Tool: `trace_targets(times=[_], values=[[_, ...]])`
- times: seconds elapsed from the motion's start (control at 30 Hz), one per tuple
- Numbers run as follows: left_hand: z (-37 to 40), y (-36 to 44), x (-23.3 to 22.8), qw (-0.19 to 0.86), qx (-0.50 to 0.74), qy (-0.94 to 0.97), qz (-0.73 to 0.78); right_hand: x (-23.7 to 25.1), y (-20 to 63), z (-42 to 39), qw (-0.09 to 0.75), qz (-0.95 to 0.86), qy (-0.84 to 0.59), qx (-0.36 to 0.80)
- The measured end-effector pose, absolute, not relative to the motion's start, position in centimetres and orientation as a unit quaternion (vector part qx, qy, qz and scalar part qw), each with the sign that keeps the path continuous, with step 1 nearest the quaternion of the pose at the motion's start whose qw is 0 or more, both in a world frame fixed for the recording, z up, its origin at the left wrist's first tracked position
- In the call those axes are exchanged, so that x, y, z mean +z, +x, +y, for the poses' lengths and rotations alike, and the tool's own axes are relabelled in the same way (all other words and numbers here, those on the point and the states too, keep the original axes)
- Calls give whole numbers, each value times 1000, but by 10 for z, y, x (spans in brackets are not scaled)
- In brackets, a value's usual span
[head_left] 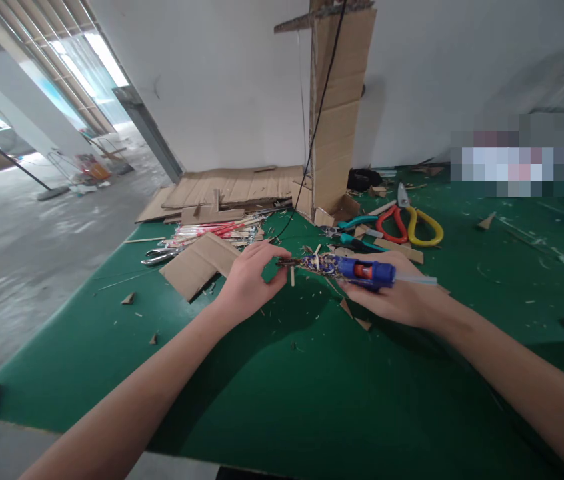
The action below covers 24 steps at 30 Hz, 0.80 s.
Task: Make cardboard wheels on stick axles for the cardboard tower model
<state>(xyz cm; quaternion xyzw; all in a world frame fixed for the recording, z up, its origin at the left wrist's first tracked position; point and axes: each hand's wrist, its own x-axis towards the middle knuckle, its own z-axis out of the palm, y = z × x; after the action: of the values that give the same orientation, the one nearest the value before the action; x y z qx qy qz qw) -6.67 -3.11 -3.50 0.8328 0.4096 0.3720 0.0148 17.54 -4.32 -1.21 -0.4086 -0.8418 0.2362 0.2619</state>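
My right hand [396,298] grips a blue glue gun [357,269] with an orange trigger and a clear glue stick poking out of its back. The gun lies level above the green table [282,373], nozzle pointing left. Scraps and slivers cling to the gun's front part. My left hand [252,275] pinches something small at the nozzle tip, where a thin short stick [293,275] hangs. What the fingers hold is too small to tell. A black cord [318,113] runs up from the table past the cardboard.
A tall cardboard column [338,107] stands at the back. Flat cardboard sheets [235,187], a folded piece [201,263], pliers [159,255], red-and-white sticks [212,231], red- and yellow-handled cutters [412,225] and teal-handled scissors [357,227] lie behind my hands. Cardboard crumbs litter the table.
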Motion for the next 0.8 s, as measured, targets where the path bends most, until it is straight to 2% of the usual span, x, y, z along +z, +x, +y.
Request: trace_targets(times=[0.37, 0.8], values=[[-31, -68, -36, 45, 361, 828, 426, -13, 179, -41, 252, -839, -408, 259], [-30, -68, -35, 18, 363, 838, 406, -8, 176, -43, 249, -837, -411, 263]])
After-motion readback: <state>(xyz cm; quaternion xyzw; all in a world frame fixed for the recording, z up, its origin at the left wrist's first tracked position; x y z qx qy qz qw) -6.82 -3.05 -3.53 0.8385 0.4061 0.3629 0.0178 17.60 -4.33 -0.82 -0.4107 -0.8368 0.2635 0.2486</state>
